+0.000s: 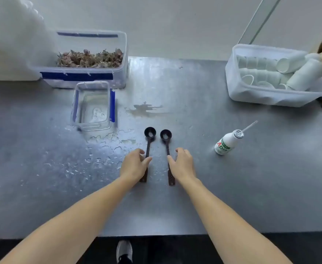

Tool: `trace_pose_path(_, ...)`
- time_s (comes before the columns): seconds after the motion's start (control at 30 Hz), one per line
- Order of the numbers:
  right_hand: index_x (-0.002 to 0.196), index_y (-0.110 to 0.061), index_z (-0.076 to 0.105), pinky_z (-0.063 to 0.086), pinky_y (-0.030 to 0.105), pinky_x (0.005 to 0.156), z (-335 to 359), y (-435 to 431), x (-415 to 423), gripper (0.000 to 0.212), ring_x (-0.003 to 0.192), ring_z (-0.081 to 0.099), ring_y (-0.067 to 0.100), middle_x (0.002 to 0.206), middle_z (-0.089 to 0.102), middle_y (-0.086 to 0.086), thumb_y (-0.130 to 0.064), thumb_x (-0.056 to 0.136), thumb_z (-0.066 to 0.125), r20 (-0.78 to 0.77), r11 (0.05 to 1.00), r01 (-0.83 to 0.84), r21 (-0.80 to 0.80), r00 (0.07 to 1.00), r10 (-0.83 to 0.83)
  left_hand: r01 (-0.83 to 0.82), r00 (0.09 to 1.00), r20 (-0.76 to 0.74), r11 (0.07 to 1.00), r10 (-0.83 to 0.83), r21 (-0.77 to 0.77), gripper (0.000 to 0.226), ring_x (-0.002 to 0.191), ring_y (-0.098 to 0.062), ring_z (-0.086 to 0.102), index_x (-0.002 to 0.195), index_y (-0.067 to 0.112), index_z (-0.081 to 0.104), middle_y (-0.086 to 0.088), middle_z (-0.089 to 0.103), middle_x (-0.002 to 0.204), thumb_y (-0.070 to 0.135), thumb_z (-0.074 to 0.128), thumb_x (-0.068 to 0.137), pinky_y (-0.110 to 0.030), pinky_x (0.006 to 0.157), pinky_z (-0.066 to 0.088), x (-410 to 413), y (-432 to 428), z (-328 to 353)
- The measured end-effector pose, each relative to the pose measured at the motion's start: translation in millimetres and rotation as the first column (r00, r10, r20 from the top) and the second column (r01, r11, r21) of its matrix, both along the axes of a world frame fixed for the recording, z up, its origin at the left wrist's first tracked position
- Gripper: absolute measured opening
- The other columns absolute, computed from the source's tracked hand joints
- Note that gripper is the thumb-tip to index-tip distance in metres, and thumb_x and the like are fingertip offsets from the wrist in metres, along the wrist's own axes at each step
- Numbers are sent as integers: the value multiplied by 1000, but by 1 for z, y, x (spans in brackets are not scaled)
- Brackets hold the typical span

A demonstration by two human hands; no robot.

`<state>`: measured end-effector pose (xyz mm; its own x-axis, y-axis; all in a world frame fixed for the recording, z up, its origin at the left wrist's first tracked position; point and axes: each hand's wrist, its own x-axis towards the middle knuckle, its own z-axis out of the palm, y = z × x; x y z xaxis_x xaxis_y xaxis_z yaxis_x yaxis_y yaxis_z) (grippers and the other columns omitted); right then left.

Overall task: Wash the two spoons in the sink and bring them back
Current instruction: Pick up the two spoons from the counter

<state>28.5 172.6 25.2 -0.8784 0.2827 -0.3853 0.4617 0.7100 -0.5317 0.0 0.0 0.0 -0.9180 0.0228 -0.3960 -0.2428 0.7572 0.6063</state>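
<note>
Both hands reach out over the table (251, 187), one to each spoon. My left hand (134, 165) hangs over the handle of the left spoon (149, 132), with the thumb on the handle's right side and the curled fingers on its left. Whether they actually pinch it, I cannot tell. My right hand (183, 165) sits just right of the right spoon (166, 135). Its thumb touches the handle, and its fingers are loosely curled to the side, gripping nothing.

The two dark spoons lie flat on the table, side by side, near its middle. Their long axes run from me towards the wall, with the bowls at the far end, hollow side up, and the handle ends towards me. They are almost parallel, the bowls just beside each other and the handle ends splayed a little further apart. A pale spot shows in each bowl, but what it is I cannot tell.

Water (108, 147) is spattered on the table left of the spoons. A small clear box (92, 105) stands beyond it, in front of a bigger box (87, 58) of dried flowers. A bottle (227, 142) with a straw stands to the right, and a tub (274, 96) of white cups is at far right.
</note>
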Motion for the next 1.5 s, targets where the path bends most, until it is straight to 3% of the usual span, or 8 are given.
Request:
trace_pose_path(0.2,93,-13,68,46,28,73,-23,17,-35,21,86,61,19,86,69,1,-34,88,65,76,982,83,-169,995,-71,-173,985,-3,985,173,-2,16,73,-5,62,90,30,68,20,61,71,43,71,80,-18,59,39,-21,14,-7)
trace_pose_path(0.3,86,-17,72,51,27,73,-27,23,-43,13,79,64,15,81,72,-2,-30,84,69,122,966,99,-237,990,-72,-220,974,55,976,220,-6,14,71,0,63,83,30,72,21,65,70,43,74,76,-21,65,47,-27,18,-8)
trace_pose_path(0.4,82,-18,71,56,30,60,-22,24,-49,6,59,65,13,76,74,2,-24,82,71,205,921,159,-357,975,-89,-295,939,205,953,276,65,11,69,-9,69,75,26,75,12,72,70,36,78,76,-31,66,59,-30,21,-5)
trace_pose_path(0.5,81,-15,67,46,23,42,-16,29,-53,6,50,58,16,74,69,9,-17,85,72,240,853,194,-485,967,-83,-467,837,444,839,319,279,8,58,-13,67,76,19,75,0,73,71,23,80,78,-30,56,60,-32,19,4)
trace_pose_path(0.6,87,-3,67,54,25,49,-7,35,-58,5,54,63,14,77,65,10,-7,87,69,238,785,187,-590,970,-52,-553,777,563,732,282,397,12,70,-24,75,85,11,72,-12,76,85,19,80,79,-29,57,57,-30,13,14)
trace_pose_path(0.83,92,3,65,61,51,75,12,27,-60,9,72,66,25,86,63,13,-6,90,65,209,758,93,-646,976,58,-633,745,582,621,327,462,19,82,-33,76,94,6,64,-20,76,92,13,77,83,-32,58,58,1,-8,34)
trace_pose_path(1.2,83,-2,63,56,36,57,58,-75,3,8,62,64,25,85,62,14,2,91,62,181,694,-197,-693,884,431,-733,676,500,417,541,538,33,86,-31,76,113,12,60,-20,73,96,4,73,84,-41,72,61,134,-100,89)
trace_pose_path(1.5,87,-3,65,60,38,63,93,-192,117,6,63,68,24,83,66,15,1,91,63,143,557,-464,-688,666,732,-783,475,464,118,748,611,32,87,-39,74,106,6,64,-23,71,99,3,78,78,-42,71,61,325,-174,104)
